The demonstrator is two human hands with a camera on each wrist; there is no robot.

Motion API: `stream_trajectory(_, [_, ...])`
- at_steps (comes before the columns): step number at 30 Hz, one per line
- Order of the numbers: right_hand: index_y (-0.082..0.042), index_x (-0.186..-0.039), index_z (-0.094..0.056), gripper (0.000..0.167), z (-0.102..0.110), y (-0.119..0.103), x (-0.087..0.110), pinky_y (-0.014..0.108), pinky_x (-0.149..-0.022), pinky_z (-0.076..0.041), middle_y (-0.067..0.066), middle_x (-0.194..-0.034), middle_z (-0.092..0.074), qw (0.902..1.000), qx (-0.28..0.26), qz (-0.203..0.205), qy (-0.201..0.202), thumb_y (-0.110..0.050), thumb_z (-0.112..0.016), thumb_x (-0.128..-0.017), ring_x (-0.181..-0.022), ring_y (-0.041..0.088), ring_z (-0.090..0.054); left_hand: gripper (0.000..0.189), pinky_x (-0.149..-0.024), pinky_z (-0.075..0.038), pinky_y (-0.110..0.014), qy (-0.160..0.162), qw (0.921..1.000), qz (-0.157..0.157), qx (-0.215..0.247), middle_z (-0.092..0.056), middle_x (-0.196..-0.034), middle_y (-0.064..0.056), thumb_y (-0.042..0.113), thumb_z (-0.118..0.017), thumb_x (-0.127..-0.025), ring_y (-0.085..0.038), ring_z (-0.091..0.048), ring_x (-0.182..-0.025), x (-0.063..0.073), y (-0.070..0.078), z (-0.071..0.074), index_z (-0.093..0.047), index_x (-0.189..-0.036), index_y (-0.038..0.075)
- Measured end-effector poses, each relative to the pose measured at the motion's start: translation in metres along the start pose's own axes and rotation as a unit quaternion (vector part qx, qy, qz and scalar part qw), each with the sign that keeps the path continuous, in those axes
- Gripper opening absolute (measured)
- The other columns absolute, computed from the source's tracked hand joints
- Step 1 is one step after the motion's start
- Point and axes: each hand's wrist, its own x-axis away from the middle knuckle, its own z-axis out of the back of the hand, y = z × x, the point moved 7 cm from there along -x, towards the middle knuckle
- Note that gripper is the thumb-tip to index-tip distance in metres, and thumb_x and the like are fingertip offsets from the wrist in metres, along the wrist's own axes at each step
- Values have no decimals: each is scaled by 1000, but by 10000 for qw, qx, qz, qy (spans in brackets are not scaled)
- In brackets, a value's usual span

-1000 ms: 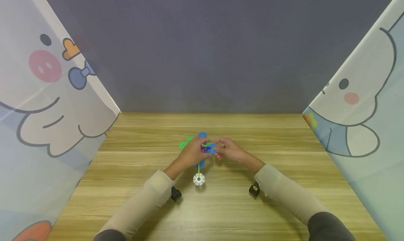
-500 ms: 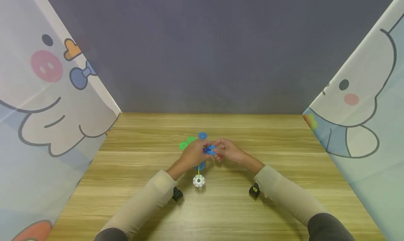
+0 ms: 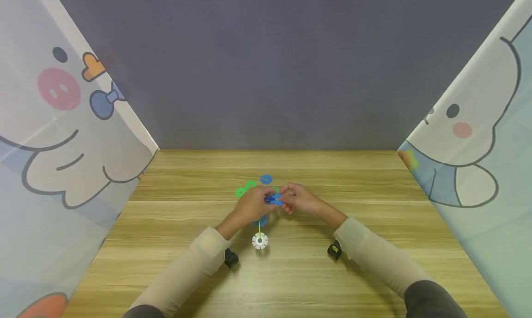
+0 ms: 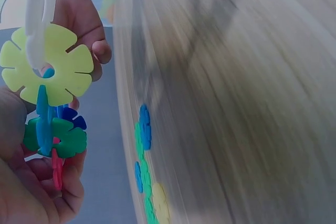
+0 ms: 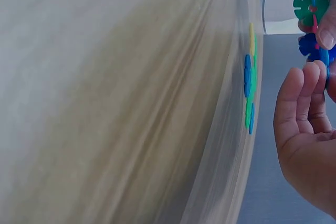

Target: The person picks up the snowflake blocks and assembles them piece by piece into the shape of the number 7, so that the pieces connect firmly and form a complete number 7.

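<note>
Between the two hands is a chain of slotted plastic snowflake discs, joined at their slots. My left hand [image 3: 250, 205] grips its middle, around a green disc [image 4: 71, 141] and a pink disc [image 4: 56, 170]. A white disc [image 3: 260, 241] hangs off the near end, joined to a yellow disc [image 4: 68, 80]. Toward the far end sits a dark blue disc [image 5: 306, 45]. My right hand [image 3: 302, 199] pinches a lighter blue disc [image 3: 277, 196] at that end, beside the left fingertips. Fingers partly hide where these discs meet.
Loose discs lie flat on the wooden table [image 3: 353, 179] beyond the hands: green discs [image 3: 240, 192], a blue disc [image 3: 266, 179] and a yellow disc [image 4: 160, 203]. A grey wall [image 3: 274, 77] and printed side panels [image 3: 478, 124] enclose the table.
Both hands keep their hold and stay close together. The chain has shifted slightly, its white disc a little lower and to the left in the head view.
</note>
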Motion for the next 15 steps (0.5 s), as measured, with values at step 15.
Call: stream_trajectory(15, [-1, -123, -62, 24, 20, -4, -13, 30, -67, -58, 21, -96, -71, 9872, 1390, 389, 685, -14, -59, -102, -78, 29, -68, 45, -86, -63, -39, 139, 9985, 443, 276, -76, -116, -11, 25, -82, -86, -26, -72, -105, 13, -20, 12, -71, -125, 7])
